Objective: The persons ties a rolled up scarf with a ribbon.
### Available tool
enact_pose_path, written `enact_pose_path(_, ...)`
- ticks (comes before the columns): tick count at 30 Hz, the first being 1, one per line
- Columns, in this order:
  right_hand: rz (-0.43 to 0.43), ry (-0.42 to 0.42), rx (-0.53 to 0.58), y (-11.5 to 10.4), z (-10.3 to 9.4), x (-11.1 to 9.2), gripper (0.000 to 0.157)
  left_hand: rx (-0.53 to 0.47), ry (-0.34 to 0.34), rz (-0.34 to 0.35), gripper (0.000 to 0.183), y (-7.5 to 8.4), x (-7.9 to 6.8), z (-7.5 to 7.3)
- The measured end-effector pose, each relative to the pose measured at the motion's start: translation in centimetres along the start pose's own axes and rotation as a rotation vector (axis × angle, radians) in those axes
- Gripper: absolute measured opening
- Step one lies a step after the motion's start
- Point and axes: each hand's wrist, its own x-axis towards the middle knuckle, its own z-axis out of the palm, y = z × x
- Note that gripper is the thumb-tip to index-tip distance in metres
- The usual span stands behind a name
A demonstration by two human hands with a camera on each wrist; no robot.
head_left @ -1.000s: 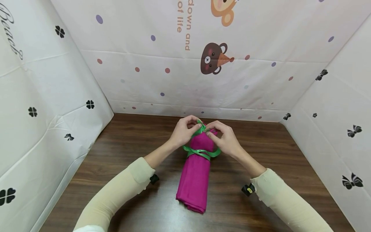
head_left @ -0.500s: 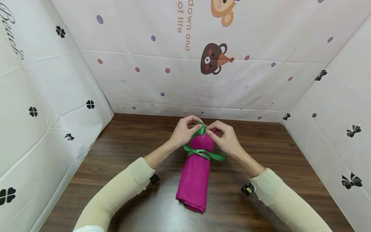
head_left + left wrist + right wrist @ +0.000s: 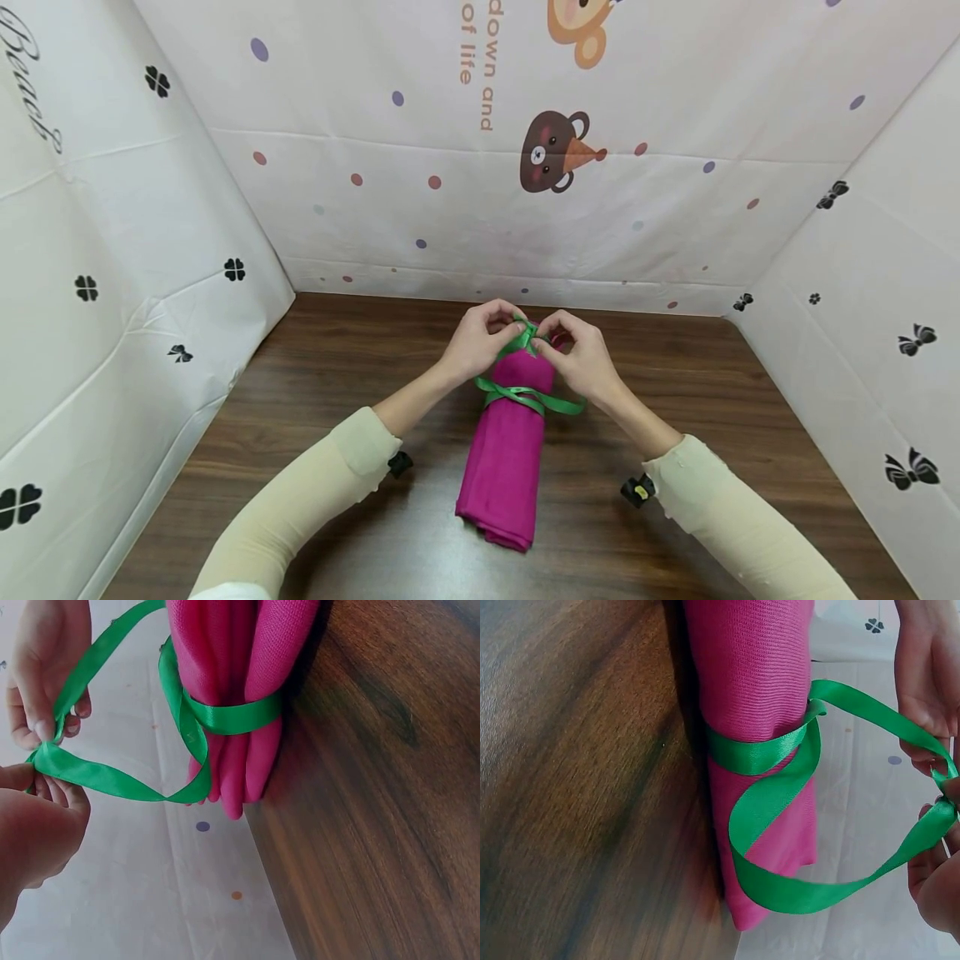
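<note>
A rolled magenta cloth [image 3: 501,475] lies lengthwise on the table, gathered in folds at its far end. Green satin ribbon [image 3: 564,406] wraps round its upper part and crosses over itself on top. Two lengths of the ribbon [image 3: 105,778] rise off the cloth and meet at the fingertips of both hands. My left hand [image 3: 478,340] pinches the ribbon between thumb and fingers above the far end. Close beside it on the right, my right hand [image 3: 583,357] pinches the ribbon too. In the right wrist view, the ribbon [image 3: 802,895] makes a wide loop. Fingers partly hide the meeting point.
The brown wooden table [image 3: 337,367] has white printed sheets standing round it: a back sheet [image 3: 450,208], a left sheet [image 3: 135,225] and a right sheet [image 3: 847,317]. Small black wrist cameras sit below both cuffs.
The ribbon loop on the right has swung outward and lower. More green ribbon shows between the hands, and the right fingertips have shifted slightly. The cloth and left hand stay nearly still.
</note>
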Motion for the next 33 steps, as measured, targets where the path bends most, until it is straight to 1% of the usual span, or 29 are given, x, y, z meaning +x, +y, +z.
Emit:
enact_pose_path(1,0.012,-0.003,-0.004,0.0,0.0,0.0,0.014,-0.002,-0.003,0.000,0.010,0.0,0.0,0.0)
enact_pose_path(5,0.036,-0.012,-0.010,2.1,0.2,0.1,0.026,-0.006,-0.011,0.003,0.010,0.1,-0.1,0.0)
enact_pose_path(8,0.032,-0.015,-0.005,3.8,0.3,0.2,0.031,-0.001,-0.013,0.000,0.011,0.2,-0.1,0.0)
enact_pose_path(16,0.037,-0.026,0.007,3.9,0.3,0.2,0.010,-0.009,-0.014,-0.008,0.013,0.4,-0.2,-0.1)
enact_pose_path(26,0.002,-0.033,0.043,4.1,0.6,0.1,0.010,-0.035,-0.040,-0.033,0.013,0.4,-0.3,-0.3)
enact_pose_path(33,-0.020,0.001,0.035,4.1,0.8,0.2,0.012,-0.022,-0.042,-0.034,0.011,0.5,-0.3,-0.5)
